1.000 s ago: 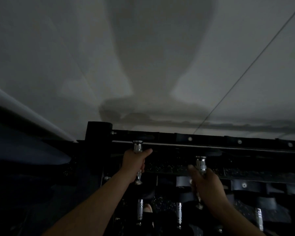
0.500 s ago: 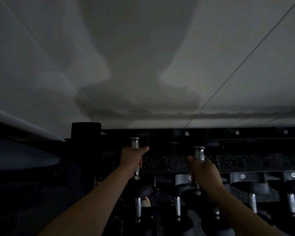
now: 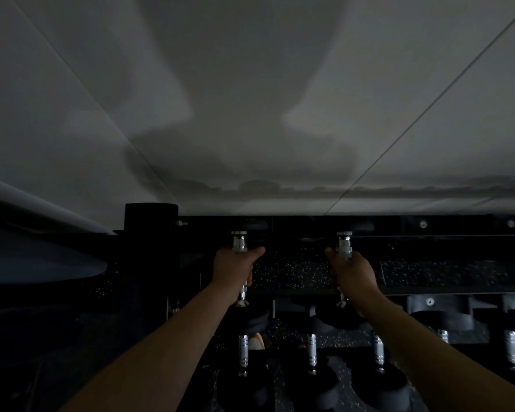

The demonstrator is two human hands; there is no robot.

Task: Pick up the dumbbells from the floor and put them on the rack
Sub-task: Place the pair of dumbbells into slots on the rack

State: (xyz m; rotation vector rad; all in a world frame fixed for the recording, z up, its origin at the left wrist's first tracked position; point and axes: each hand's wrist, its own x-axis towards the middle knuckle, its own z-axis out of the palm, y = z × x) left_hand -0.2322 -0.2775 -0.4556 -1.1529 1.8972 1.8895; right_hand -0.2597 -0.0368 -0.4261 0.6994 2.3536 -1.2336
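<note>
A dim room with a pale panelled wall [image 3: 250,99] fills the upper view, and against its foot stands a black dumbbell rack [image 3: 399,224], the landmark here. At the rack's top tier the person holds two dumbbells, one in each fist. The left hand [image 3: 235,270] is clenched round the chrome handle of the left dumbbell [image 3: 239,243], and the right hand [image 3: 353,273] is clenched round the handle of the right dumbbell [image 3: 344,242]. Both handles point away from the person, toward the back rail of the rack, probably so that the dark heads at each end can drop onto the tier's front and back supports. Whether those heads already rest on the rack or hang just above it cannot be told in this gloom. On the tier below, nearer the person, five more chrome handles show: three close together under the hands [image 3: 311,349] and two further toward the rack's right end [image 3: 512,347], lying in the same direction. The speckled floor [image 3: 295,269] shows through the frame between the tiers.
</note>
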